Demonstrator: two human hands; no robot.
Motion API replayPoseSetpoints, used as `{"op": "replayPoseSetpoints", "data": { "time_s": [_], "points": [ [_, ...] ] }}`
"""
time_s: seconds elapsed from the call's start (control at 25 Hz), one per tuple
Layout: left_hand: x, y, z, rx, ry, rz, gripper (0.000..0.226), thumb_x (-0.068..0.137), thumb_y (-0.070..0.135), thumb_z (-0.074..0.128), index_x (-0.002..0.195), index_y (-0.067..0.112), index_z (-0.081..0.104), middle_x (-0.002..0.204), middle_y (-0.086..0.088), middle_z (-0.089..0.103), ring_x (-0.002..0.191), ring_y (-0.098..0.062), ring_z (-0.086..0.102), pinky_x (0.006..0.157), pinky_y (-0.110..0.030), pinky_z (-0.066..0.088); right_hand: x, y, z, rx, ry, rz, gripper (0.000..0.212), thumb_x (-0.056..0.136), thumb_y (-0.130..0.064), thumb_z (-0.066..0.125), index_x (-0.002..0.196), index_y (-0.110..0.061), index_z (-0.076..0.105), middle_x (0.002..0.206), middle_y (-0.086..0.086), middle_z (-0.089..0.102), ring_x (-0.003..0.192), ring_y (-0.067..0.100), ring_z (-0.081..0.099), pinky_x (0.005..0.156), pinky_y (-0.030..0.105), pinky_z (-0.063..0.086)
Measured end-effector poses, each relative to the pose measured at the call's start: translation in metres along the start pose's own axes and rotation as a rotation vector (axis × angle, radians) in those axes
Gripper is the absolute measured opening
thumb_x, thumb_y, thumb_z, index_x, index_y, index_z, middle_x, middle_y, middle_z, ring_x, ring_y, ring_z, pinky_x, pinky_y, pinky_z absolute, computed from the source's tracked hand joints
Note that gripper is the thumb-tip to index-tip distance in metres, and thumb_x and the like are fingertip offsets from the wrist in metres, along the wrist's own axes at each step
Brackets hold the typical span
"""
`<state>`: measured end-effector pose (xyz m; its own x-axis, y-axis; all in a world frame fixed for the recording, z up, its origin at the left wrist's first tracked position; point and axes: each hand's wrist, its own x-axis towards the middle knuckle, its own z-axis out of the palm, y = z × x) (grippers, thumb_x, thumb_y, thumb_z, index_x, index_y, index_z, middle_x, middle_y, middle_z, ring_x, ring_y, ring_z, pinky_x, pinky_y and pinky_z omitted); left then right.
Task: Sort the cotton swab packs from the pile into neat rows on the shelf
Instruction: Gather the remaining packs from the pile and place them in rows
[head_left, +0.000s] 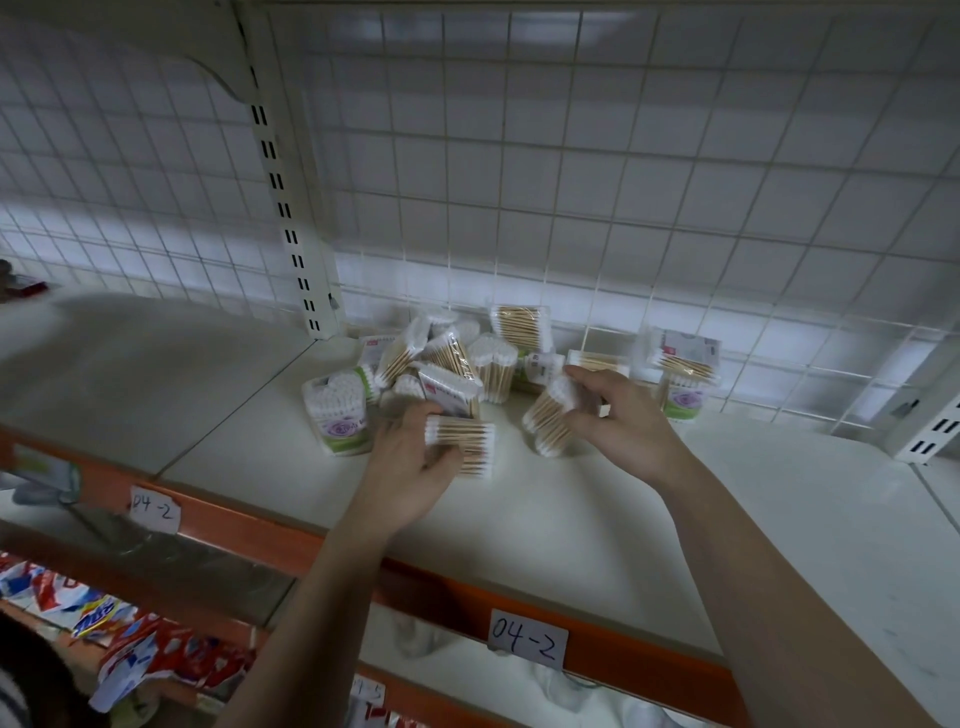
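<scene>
A pile of cotton swab packs (452, 358) lies at the back of the white shelf (545, 514), against the wire grid. My left hand (410, 467) grips a flat clear pack of wooden-stick swabs (467, 441) just in front of the pile. My right hand (618, 415) holds another pack of wooden-stick swabs (550, 415), tilted, a little right of the first. A heart-shaped tub with a green label (340, 410) stands at the pile's left. More packs (683, 374) sit at the right by the grid.
A slotted upright post (291, 218) rises behind the pile's left side. The shelf's orange front edge (249, 519) carries two paper labels reading 04-2 (527, 639). Red and white snack bags (130, 639) fill the lower shelf at left. A bracket (935, 426) stands at far right.
</scene>
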<state>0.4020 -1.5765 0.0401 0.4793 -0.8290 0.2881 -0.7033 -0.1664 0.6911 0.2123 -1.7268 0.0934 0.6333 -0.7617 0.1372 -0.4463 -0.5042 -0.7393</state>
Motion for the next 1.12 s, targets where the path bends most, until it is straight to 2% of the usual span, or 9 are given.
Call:
{"op": "replayPoseSetpoints", "data": {
  "time_s": [0.08,0.16,0.28,0.4,0.56,0.76,0.84,1.0,1.12],
  "points": [
    [-0.001,-0.002,0.002,0.002,-0.055,0.031,0.045,0.075,0.047,0.042,0.113,0.024,0.051,0.104,0.007,0.064,0.098,-0.018,0.059,0.088,-0.044,0.047,-0.004,0.002,-0.002,0.024,0.028,0.005,0.059,0.083,-0.017,0.064,0.139,-0.020,0.046,0.127,-0.003,0.051,0.109,0.008,0.048,0.088,0.018,0.033],
    [-0.004,0.002,0.002,-0.038,-0.066,0.049,0.040,0.080,0.046,0.047,0.114,0.027,0.051,0.103,0.006,0.063,0.094,-0.012,0.060,0.085,-0.040,0.050,-0.010,0.005,-0.005,0.040,0.070,0.004,0.057,0.082,-0.020,0.067,0.136,-0.022,0.049,0.122,-0.005,0.052,0.108,0.008,0.050,0.088,0.020,0.037],
    [-0.009,0.020,-0.001,-0.107,-0.014,0.089,0.029,0.081,0.042,0.061,0.107,0.034,0.054,0.101,0.006,0.055,0.089,0.005,0.054,0.077,-0.018,0.046,-0.020,0.007,-0.013,0.048,0.132,-0.007,0.051,0.079,-0.026,0.071,0.127,-0.028,0.054,0.112,-0.008,0.055,0.102,0.005,0.051,0.083,0.017,0.040],
    [-0.007,0.040,0.003,-0.132,0.032,0.134,0.032,0.071,0.046,0.065,0.099,0.032,0.060,0.101,0.007,0.056,0.093,0.007,0.052,0.073,-0.004,0.037,-0.033,0.011,-0.026,0.032,0.178,0.022,0.044,0.076,-0.033,0.073,0.118,-0.031,0.057,0.104,-0.007,0.058,0.093,0.005,0.055,0.074,0.013,0.040],
    [-0.002,0.074,0.021,-0.246,-0.042,0.224,0.033,0.080,0.026,0.072,0.110,0.028,0.058,0.102,0.013,0.061,0.098,0.008,0.053,0.077,-0.006,0.039,-0.056,0.025,-0.053,0.034,0.254,0.090,0.046,0.073,-0.040,0.075,0.114,-0.033,0.056,0.106,-0.009,0.057,0.088,0.014,0.061,0.074,0.027,0.050],
    [0.001,0.120,0.051,-0.221,-0.168,0.399,0.012,0.088,0.018,0.064,0.096,0.028,0.062,0.103,0.010,0.057,0.089,0.001,0.054,0.071,-0.008,0.037,-0.093,0.044,-0.091,-0.011,0.365,0.149,0.046,0.075,-0.041,0.073,0.117,-0.033,0.055,0.106,-0.006,0.056,0.084,0.018,0.063,0.074,0.028,0.050],
    [-0.002,0.140,0.063,-0.245,-0.221,0.419,0.018,0.084,0.018,0.066,0.097,0.029,0.062,0.106,0.013,0.055,0.090,0.003,0.053,0.071,-0.008,0.037,-0.112,0.050,-0.107,-0.018,0.428,0.161,0.044,0.076,-0.039,0.073,0.116,-0.032,0.057,0.105,-0.008,0.057,0.086,0.016,0.062,0.074,0.026,0.048],
    [-0.015,0.185,0.083,-0.327,-0.350,0.455,0.043,0.071,0.010,0.069,0.110,0.029,0.061,0.121,0.012,0.046,0.114,0.005,0.044,0.077,-0.004,0.039,-0.151,0.059,-0.144,-0.026,0.557,0.162,0.040,0.075,-0.041,0.074,0.111,-0.032,0.059,0.103,-0.012,0.060,0.084,0.014,0.062,0.076,0.031,0.051],
    [-0.028,0.225,0.100,-0.304,-0.366,0.504,0.049,0.074,0.008,0.067,0.118,0.027,0.059,0.124,0.015,0.043,0.116,0.008,0.042,0.079,0.002,0.032,-0.188,0.067,-0.175,-0.049,0.639,0.143,0.039,0.076,-0.040,0.073,0.111,-0.031,0.060,0.099,-0.015,0.061,0.083,0.012,0.061,0.072,0.028,0.050]
  ]
}}
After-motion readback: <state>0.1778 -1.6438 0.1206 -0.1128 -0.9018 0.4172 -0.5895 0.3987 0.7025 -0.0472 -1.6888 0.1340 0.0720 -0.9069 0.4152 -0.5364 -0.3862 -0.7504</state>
